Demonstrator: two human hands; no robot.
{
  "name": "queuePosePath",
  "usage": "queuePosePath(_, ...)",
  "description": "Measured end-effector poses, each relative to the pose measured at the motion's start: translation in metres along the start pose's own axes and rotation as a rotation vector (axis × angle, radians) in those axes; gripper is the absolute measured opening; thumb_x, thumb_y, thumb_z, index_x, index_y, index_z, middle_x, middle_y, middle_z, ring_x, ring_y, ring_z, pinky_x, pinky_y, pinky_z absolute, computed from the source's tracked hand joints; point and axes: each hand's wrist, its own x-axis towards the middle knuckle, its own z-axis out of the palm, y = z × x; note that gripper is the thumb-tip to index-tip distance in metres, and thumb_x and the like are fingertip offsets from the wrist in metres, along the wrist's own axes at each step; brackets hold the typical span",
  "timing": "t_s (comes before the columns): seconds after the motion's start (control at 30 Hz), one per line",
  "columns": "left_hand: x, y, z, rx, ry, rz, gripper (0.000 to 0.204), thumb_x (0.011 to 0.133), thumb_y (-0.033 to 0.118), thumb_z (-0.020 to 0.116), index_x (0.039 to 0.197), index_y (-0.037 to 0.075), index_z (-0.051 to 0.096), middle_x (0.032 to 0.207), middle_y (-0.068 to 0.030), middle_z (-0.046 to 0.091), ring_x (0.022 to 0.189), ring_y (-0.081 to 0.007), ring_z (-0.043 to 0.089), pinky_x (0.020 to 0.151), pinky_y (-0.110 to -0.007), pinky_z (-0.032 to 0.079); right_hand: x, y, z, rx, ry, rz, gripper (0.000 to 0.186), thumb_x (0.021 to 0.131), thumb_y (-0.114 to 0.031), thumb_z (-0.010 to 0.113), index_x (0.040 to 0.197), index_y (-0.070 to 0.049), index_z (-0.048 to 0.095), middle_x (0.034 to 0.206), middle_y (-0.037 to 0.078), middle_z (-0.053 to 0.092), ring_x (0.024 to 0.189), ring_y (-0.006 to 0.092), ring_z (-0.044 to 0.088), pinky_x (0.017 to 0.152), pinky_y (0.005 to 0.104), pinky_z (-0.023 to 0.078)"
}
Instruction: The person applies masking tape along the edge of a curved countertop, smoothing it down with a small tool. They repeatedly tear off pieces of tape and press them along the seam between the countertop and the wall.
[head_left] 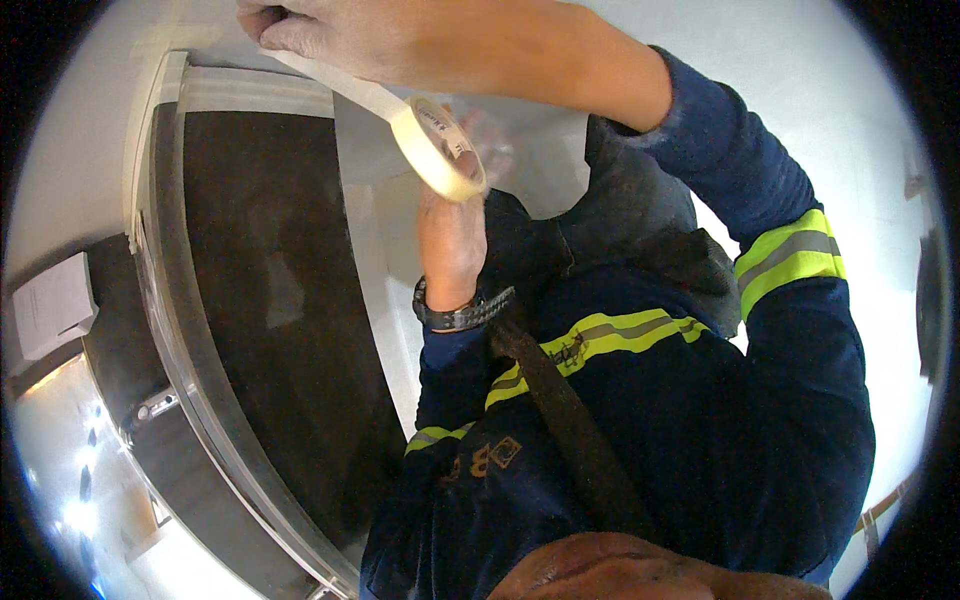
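A roll of cream masking tape [440,155] hangs at the top middle, with a strip pulled off it toward the upper left. My left hand [452,235], with a dark braided band at the wrist, holds the roll from below. Its fingers are mostly behind the roll and blurred. My right hand [330,35] reaches across the top and pinches the strip, fingers closed, near a pale wall surface. Just below it, a dark panel [280,260] has a pale band of tape [260,92] along its top edge.
A pale frame [165,220] with a curved-looking edge runs down the panel's left side. Farther left are a white sheet of paper [55,305], a metal handle [155,408] on a dark surface, and bright lights. My navy jacket with yellow reflective bands fills the lower right.
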Motion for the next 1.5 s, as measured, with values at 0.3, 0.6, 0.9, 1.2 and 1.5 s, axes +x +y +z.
queuePosePath(0.3,0.017,0.027,-0.020,0.277,0.016,0.372,0.078,0.108,0.055,0.040,0.161,-0.001,0.035,0.166,-0.0194,0.036,0.153,-0.0327,0.036,0.128,-0.049,0.021,0.008,-0.001,0.020,0.162,-0.355,0.402,0.034,0.095,-0.011,0.060,0.126,0.005,0.060,0.102,0.027,0.071,0.094,0.0432,0.069,0.083,0.0520,0.054)
queuePosePath(0.6,0.019,0.029,-0.019,0.291,0.109,0.359,0.063,0.100,0.012,0.068,0.155,0.005,0.037,0.136,-0.0123,0.056,0.131,-0.0266,0.055,0.104,-0.047,0.051,-0.012,0.014,0.125,0.411,-0.072,0.651,0.080,0.083,-0.020,0.067,0.159,-0.008,0.045,0.092,0.018,0.075,0.085,0.0324,0.073,0.085,0.0435,0.058)
queuePosePath(0.9,0.020,0.041,-0.017,0.438,0.334,0.420,0.045,0.101,0.017,0.063,0.142,0.003,0.052,0.134,-0.0111,0.060,0.125,-0.0232,0.058,0.105,-0.041,0.046,0.003,0.008,0.127,0.557,-0.067,0.692,0.077,0.085,-0.016,0.065,0.157,-0.003,0.044,0.119,0.033,0.071,0.108,0.0464,0.071,0.100,0.0526,0.056)
queuePosePath(1.2,0.024,0.037,-0.023,0.433,0.334,0.441,0.043,0.103,0.017,0.060,0.141,0.000,0.051,0.129,-0.0129,0.063,0.114,-0.0233,0.064,0.100,-0.043,0.050,0.006,0.014,0.112,0.449,-0.104,0.645,0.071,0.087,-0.012,0.062,0.154,0.002,0.045,0.113,0.034,0.072,0.104,0.0466,0.072,0.097,0.0547,0.055)
queuePosePath(1.5,0.024,0.032,-0.018,0.379,0.395,0.398,0.038,0.103,0.020,0.062,0.136,0.001,0.054,0.126,-0.0102,0.065,0.114,-0.0217,0.064,0.096,-0.044,0.050,-0.013,0.003,0.110,0.413,-0.025,0.604,0.068,0.088,-0.012,0.060,0.153,0.000,0.047,0.115,0.032,0.072,0.107,0.0463,0.071,0.096,0.0553,0.055)
